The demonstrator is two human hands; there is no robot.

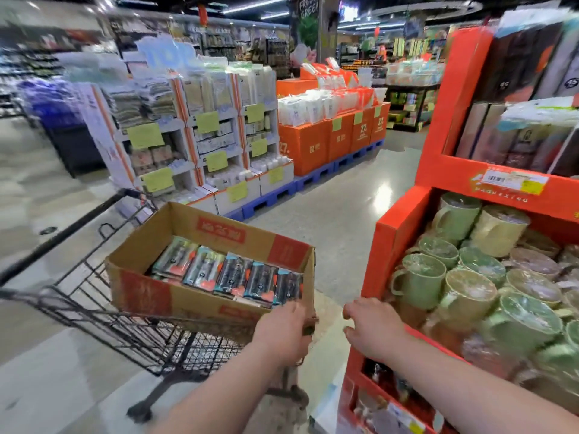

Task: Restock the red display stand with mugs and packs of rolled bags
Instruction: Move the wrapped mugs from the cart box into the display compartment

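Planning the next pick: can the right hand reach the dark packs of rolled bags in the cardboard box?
Probably yes. The right hand, empty, hovers beside the open-topped brown cardboard box; the dark packs of rolled bags lie uncovered; the left hand grips only its near corner.

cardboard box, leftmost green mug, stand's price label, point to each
cardboard box [188, 305]: head view, front wall
leftmost green mug [421, 285]: head view, side of body
price label [513, 182]: head view, label middle

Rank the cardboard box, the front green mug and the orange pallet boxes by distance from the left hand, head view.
1. cardboard box, on the cart, held by the left hand.
2. front green mug, right, on the red stand.
3. orange pallet boxes, far ahead across the aisle.
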